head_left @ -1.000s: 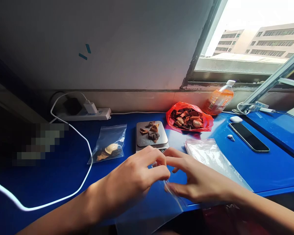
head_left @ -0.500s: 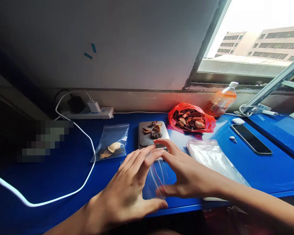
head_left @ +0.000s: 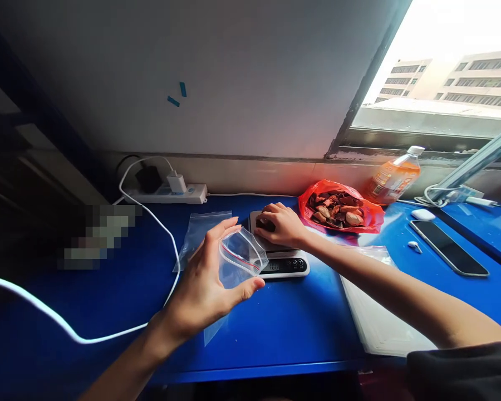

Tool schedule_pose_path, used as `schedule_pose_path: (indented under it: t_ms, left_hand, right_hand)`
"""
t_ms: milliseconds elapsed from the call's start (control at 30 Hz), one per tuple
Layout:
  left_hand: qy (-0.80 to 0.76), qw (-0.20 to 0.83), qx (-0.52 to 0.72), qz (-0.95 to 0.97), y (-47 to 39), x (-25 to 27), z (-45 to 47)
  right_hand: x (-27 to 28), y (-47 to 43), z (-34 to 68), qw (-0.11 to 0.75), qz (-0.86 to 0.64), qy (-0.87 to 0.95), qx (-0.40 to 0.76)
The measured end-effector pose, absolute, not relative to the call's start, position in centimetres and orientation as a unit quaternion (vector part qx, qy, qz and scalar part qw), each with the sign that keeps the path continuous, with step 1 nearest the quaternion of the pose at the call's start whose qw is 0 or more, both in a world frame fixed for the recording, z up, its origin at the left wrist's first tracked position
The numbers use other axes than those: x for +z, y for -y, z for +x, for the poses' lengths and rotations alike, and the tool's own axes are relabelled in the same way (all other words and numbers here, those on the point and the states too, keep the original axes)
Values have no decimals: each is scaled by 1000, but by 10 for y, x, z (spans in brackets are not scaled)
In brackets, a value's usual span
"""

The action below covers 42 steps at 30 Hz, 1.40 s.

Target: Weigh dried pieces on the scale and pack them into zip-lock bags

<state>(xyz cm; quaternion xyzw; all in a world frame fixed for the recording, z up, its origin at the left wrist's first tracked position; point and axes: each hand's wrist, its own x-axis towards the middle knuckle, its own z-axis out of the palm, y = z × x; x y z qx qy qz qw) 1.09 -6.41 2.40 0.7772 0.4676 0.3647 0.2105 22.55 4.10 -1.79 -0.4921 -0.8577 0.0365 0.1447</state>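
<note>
My left hand [head_left: 211, 278] is closed around a clear zip-lock bag [head_left: 240, 253], whose mouth with a red stripe gapes towards the scale. On the plate of the digital kitchen scale [head_left: 286, 266], my right hand [head_left: 281, 224] curls its fingers round dark dried slices [head_left: 266, 224]; the hand covers most of the plate. The display reads about 100. Behind my left hand lies another zip-lock bag [head_left: 204, 228], its contents hidden now. A red plastic bag [head_left: 373, 214] full of dried slices [head_left: 336, 209] stands open behind my right wrist.
A stack of clear bags [head_left: 371, 312] lies under my right forearm. To the right are a phone [head_left: 448, 248], an earbud [head_left: 414, 247] and its case [head_left: 423, 215]. An orange drink bottle [head_left: 394, 175] leans at the wall. A white cable [head_left: 161, 223] runs from the power strip [head_left: 196, 194].
My right hand has left the small bag and reached forward onto the scale, over the slices. My left hand now holds the bag alone, its mouth spread wide. The view has shifted slightly.
</note>
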Motion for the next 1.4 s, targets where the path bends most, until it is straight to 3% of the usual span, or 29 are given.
schedule_pose_path:
  t_ms: [300, 500, 800, 1100, 1400]
  left_hand:
    - [-472, 269, 365, 756, 55, 24, 5]
    - [-462, 261, 370, 763, 53, 21, 10]
    - [-480, 244, 368, 758, 47, 19, 31]
    - [-459, 211, 456, 733, 36, 12, 52]
    - [-454, 189, 476, 729, 31, 4, 61]
  right_hand:
    - [-27, -36, 224, 198, -528, 825, -29]
    - [-29, -40, 223, 226, -540, 810, -2]
    - [23, -23, 203, 495, -526, 653, 228]
    - [47, 11, 187, 476, -442, 655, 387]
    - [47, 12, 193, 518, -405, 636, 404]
